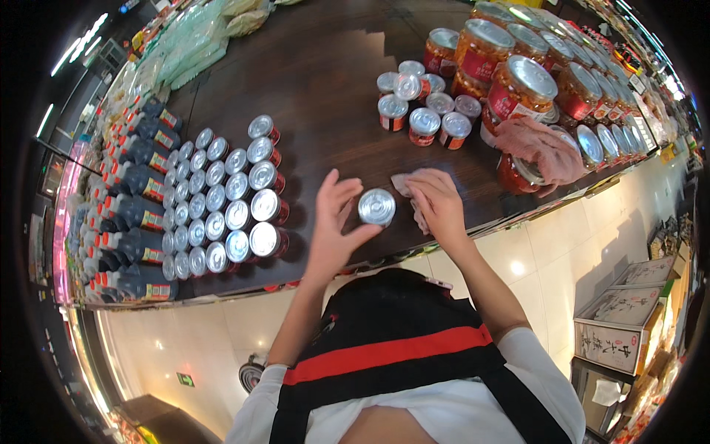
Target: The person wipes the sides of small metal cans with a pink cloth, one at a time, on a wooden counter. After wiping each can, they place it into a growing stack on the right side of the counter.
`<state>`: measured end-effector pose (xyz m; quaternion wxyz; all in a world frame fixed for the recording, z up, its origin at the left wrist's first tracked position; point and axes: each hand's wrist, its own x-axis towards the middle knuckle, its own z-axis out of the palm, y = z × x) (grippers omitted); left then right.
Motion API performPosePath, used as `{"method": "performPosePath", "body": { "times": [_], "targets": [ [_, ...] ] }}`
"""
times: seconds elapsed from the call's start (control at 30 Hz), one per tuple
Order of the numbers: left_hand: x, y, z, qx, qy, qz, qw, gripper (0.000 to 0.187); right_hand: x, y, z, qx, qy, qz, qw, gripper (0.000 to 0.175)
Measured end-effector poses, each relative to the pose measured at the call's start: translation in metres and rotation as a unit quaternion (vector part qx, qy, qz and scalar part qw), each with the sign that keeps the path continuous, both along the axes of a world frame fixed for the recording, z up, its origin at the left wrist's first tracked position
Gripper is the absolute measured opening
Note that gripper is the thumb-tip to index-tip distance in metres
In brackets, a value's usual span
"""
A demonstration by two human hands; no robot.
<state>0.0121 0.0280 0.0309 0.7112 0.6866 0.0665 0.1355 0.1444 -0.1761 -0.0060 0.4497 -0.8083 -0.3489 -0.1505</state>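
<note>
A small can (376,206) with a silver pull-tab lid stands upright on the dark wood-look table (327,72). My left hand (337,216) curves around its left side with fingers spread and the thumb close to the near rim. A gap shows between the fingertips and the lid; whether the thumb touches the can, I cannot tell. To the right of the can, my right hand (438,202) grips a crumpled pale cloth (420,213), partly hidden under the fingers.
Rows of silver-lidded cans (216,194) stand at left, beside dark bottles (138,183) with red caps. Loose cans (424,119) group at back right, near stacked large jars (521,89). A pink cloth (541,147) drapes over jars. Boxes (615,333) sit beyond the table's edge.
</note>
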Motion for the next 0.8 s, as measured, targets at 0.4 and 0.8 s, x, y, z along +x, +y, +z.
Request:
{"method": "performPosePath", "body": {
  "times": [0.4, 0.8],
  "targets": [
    [0.273, -0.005, 0.009, 0.564, -0.065, 0.122, 0.814, 0.088, -0.005, -0.024, 0.0, 0.116, 0.025, 0.0, 0.993, 0.016],
    [0.358, -0.011, 0.047, 0.539, -0.075, 0.001, 0.839, 0.064, -0.004, -0.026, -0.005, 0.136, 0.039, -0.021, 0.99, 0.015]
  ]
}}
